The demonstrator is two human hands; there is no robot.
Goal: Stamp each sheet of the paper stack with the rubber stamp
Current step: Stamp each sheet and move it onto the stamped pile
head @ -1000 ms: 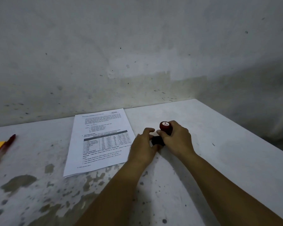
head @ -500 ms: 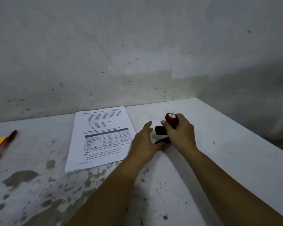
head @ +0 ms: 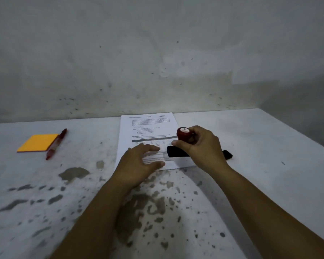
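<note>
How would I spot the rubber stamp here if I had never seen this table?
Start at the white sheet of the paper stack lying on the table near the wall. At its lower right corner the right hand grips the rubber stamp. It has a round dark red knob and a long black base, unlike the slim red pen beside the orange sticky notes.

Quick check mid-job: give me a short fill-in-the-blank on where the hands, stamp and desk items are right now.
1. The right hand grips the rubber stamp by its ____ knob.
2. The left hand rests with spread fingers on the ____.
3. The red pen lies beside the ____ sticky-note pad.

Missing words: red; paper stack; orange
</note>
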